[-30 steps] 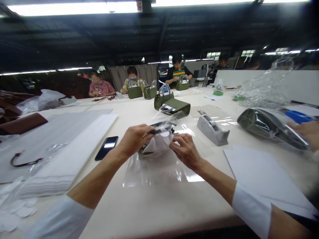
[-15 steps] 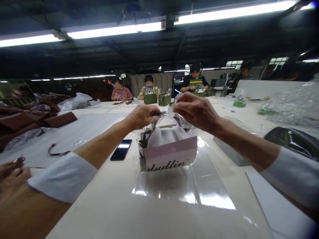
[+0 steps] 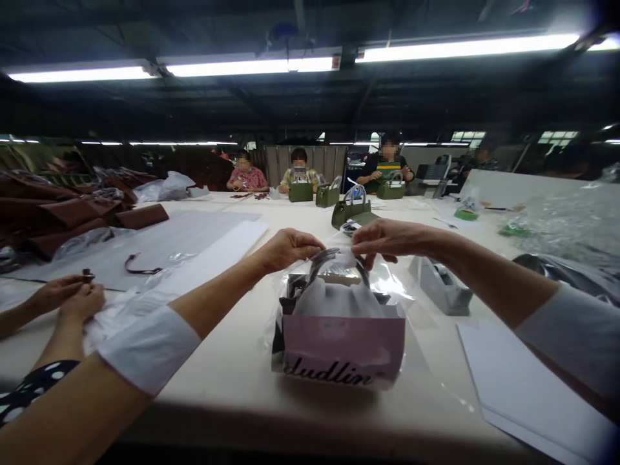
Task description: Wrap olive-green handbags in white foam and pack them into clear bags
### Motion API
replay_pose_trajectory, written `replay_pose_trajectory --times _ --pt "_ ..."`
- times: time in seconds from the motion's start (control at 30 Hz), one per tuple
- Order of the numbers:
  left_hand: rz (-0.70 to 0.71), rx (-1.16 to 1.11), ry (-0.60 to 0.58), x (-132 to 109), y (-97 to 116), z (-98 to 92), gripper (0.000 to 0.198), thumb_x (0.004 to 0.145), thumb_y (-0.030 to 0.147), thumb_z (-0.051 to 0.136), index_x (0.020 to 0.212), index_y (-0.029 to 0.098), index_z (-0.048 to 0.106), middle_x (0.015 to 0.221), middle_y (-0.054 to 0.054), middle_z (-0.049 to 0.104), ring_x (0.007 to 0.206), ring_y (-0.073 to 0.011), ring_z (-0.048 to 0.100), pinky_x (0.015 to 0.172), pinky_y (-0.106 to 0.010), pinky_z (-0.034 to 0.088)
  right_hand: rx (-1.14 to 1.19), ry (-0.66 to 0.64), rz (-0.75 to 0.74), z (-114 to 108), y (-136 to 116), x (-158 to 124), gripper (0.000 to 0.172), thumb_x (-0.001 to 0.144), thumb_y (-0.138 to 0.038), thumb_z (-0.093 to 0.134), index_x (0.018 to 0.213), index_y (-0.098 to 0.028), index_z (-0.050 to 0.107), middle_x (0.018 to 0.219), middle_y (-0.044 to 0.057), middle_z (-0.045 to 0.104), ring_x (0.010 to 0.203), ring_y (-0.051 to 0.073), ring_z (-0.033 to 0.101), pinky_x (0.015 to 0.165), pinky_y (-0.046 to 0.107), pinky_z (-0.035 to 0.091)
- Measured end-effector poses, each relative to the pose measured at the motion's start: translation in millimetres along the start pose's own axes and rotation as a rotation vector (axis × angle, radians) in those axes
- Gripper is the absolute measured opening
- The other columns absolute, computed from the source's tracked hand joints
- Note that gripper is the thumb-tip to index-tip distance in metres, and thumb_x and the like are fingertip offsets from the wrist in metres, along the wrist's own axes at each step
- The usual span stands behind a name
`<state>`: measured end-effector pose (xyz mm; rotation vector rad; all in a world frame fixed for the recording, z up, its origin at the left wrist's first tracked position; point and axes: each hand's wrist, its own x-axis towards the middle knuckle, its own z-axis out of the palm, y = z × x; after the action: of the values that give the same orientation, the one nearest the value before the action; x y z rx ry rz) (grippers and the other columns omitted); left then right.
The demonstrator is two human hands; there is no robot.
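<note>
A handbag stands upright before me, its front covered by a pinkish card (image 3: pixel 343 342) lettered "dudlin". White stuffing paper (image 3: pixel 339 300) bulges from its top. Grey-wrapped handles (image 3: pixel 317 263) rise above it, and a clear plastic bag (image 3: pixel 411 355) surrounds the whole. Just left of the handles' top, my left hand (image 3: pixel 293 248) is closed in a pinch on the plastic. My right hand (image 3: pixel 382 240) is bent over at the handles' right side, its thumb and fingers closed on the plastic; the exact grip is partly hidden.
A tape dispenser (image 3: pixel 443 287) and white sheets (image 3: pixel 523 387) lie on the right. Green handbags (image 3: pixel 351 210) stand farther back, with several co-workers seated beyond. Brown leather bags (image 3: pixel 72 216) are piled left. Another person's hands (image 3: pixel 80 297) hold a small brown piece near my left forearm.
The wrapped handbag sits nearer and lower in view. Both hands have come down beside its handles, which now show more clearly. The plastic spread flat in front is no longer seen, nor the phone.
</note>
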<state>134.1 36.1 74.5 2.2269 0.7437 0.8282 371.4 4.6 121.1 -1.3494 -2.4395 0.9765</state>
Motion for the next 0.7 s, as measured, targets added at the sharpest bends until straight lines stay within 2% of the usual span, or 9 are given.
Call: replay_pose_trajectory --times 0.1,0.2,0.3,0.37,0.43,0.47,0.57,0.63,0.7 --pt "0.012 0.046 0.058 -5 17 -7.6 0.034 0.076 0.04 0.055 0.085 0.009 0.065 0.075 -0.006 0.066 0.065 -0.0138 0.06 0.066 -0.026 0.048 -0.032 0.08 -0.007 0 0 3 0.029 0.075 -0.04 0.058 0.077 -0.012 0.062 0.062 0.003 0.062 0.048 0.009 0.052 0.039 0.017 0.039" --pt "0.03 0.15 0.089 -17 37 -12.3 0.04 0.08 0.047 0.049 0.1 0.015 0.061 0.096 -0.008 0.065 0.081 -0.018 0.061 0.074 -0.03 0.048 -0.061 0.159 -0.034 4 0 3 0.027 0.073 -0.038 0.06 0.073 -0.011 0.063 0.06 0.003 0.062 0.047 0.009 0.053 0.043 0.02 0.045" --pt "0.087 0.351 0.039 -32 47 -13.4 0.048 0.075 0.053 0.055 0.111 0.021 0.053 0.124 -0.009 0.051 0.107 -0.0236 0.053 0.085 -0.035 0.044 -0.057 0.205 -0.087 10 -1 0 0.026 0.074 -0.036 0.059 0.074 -0.011 0.064 0.059 0.003 0.062 0.051 0.01 0.056 0.048 0.02 0.048" --pt "0.122 0.526 0.011 -38 44 -13.1 0.044 0.069 0.051 0.062 0.101 0.021 0.056 0.132 -0.012 0.043 0.114 -0.0261 0.047 0.09 -0.038 0.04 -0.082 0.231 -0.133 15 -1 -2 0.025 0.075 -0.035 0.059 0.074 -0.011 0.064 0.059 0.002 0.062 0.051 0.01 0.056 0.051 0.02 0.047" --pt "0.12 0.684 -0.025 -38 33 -12.8 0.029 0.073 0.044 0.061 0.088 0.02 0.06 0.123 -0.011 0.052 0.107 -0.0246 0.052 0.091 -0.038 0.038 -0.105 0.262 -0.167 19 0 -3 0.025 0.075 -0.035 0.059 0.074 -0.011 0.065 0.058 0.002 0.062 0.052 0.01 0.056 0.051 0.02 0.046" --pt "0.107 0.732 -0.045 -37 27 -12.9 0.022 0.076 0.04 0.057 0.084 0.02 0.061 0.111 -0.009 0.06 0.098 -0.0223 0.057 0.089 -0.037 0.039 -0.108 0.279 -0.172 21 0 -4 0.025 0.074 -0.035 0.06 0.074 -0.011 0.065 0.057 0.002 0.062 0.052 0.01 0.056 0.052 0.021 0.046" --pt "0.084 0.756 -0.069 -31 18 -16.3 0.021 0.082 0.033 0.049 0.077 0.019 0.064 0.076 -0.002 0.067 0.071 -0.0152 0.059 0.086 -0.034 0.038 -0.093 0.305 -0.162 21 -4 -12 0.026 0.073 -0.036 0.062 0.072 -0.011 0.065 0.058 0.002 0.062 0.052 0.01 0.056 0.051 0.021 0.045" --pt "0.121 0.739 -0.023 -25 27 -22.9 0.021 0.081 0.033 0.052 0.075 0.018 0.065 0.071 -0.002 0.065 0.066 -0.0132 0.057 0.085 -0.033 0.038 -0.126 0.328 -0.173 13 -14 -22 0.026 0.071 -0.037 0.064 0.07 -0.011 0.065 0.057 0.001 0.061 0.052 0.009 0.055 0.05 0.02 0.044" --pt "0.197 0.717 0.059 -19 48 -33.0 0.022 0.078 0.034 0.056 0.075 0.016 0.066 0.07 -0.001 0.064 0.066 -0.0126 0.056 0.08 -0.03 0.039 -0.214 0.409 -0.219 -1 -32 -34 0.026 0.068 -0.036 0.067 0.069 -0.01 0.065 0.058 0.001 0.062 0.053 0.007 0.055 0.05 0.018 0.042"
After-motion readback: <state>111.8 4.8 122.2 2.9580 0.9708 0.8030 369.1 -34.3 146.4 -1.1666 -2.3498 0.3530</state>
